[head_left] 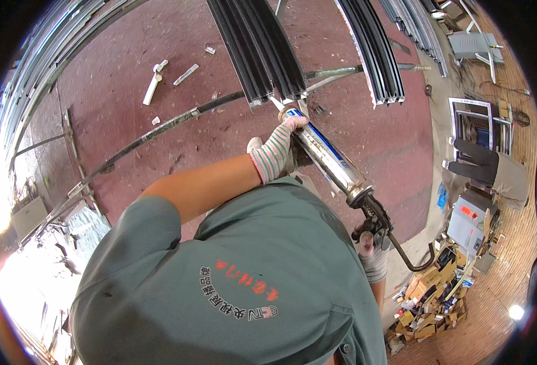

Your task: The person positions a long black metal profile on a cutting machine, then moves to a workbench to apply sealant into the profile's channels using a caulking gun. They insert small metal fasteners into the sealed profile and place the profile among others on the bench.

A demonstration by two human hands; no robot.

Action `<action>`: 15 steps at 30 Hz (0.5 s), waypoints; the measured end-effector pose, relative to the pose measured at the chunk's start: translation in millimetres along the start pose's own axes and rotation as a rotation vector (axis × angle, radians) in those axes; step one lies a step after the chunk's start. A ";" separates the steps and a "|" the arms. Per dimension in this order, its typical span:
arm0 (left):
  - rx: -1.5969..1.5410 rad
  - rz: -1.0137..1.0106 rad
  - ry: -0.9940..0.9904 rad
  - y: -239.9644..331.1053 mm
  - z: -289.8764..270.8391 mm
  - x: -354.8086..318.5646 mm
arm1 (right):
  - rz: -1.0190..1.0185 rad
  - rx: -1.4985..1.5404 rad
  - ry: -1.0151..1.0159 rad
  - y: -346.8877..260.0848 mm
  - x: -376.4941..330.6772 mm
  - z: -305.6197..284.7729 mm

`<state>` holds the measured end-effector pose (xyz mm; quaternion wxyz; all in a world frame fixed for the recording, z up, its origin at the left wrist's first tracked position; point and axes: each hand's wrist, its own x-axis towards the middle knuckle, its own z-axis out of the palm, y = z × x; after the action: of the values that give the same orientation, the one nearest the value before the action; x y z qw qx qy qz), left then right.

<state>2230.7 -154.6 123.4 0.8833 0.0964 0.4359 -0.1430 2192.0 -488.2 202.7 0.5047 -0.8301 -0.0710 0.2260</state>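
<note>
A caulking gun (335,163) loaded with a blue-and-silver tube slants across the front of my body. My left hand (280,145), in a white glove with green stripes, is wrapped around the front of its barrel. At the other end, my gloved right hand (372,250) grips the handle and trigger, partly hidden by the gun and my shirt. The white nozzle (275,103) points at the cut ends of a pair of long black profiles (256,48). It is at or very close to those ends; contact is hard to tell.
Another bundle of black profiles (372,52) lies to the right, over a metal rail (177,117). Long metal bars (68,55) line the far left. White scraps (152,89) lie on the reddish floor. At right are a person (499,173) and a cardboard heap (429,292).
</note>
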 end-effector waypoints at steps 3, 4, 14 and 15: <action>-0.034 -0.012 -0.012 1.5 -1.8 2.4 | 0.055 0.073 0.014 -0.3 4.3 3.6; -0.033 -0.010 -0.015 1.9 -2.5 3.1 | 0.057 0.076 0.000 -0.1 5.8 4.4; -0.001 0.024 0.001 -0.2 -1.9 2.0 | 0.078 0.051 -0.051 22.0 2.0 -4.2; -0.012 0.021 -0.006 -0.2 -1.6 1.8 | 0.074 0.043 -0.095 26.0 1.9 -6.7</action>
<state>2230.5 -154.6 121.0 0.8866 0.0953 0.4332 -0.1313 2193.8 -505.4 182.1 0.5097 -0.8095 -0.0593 0.2854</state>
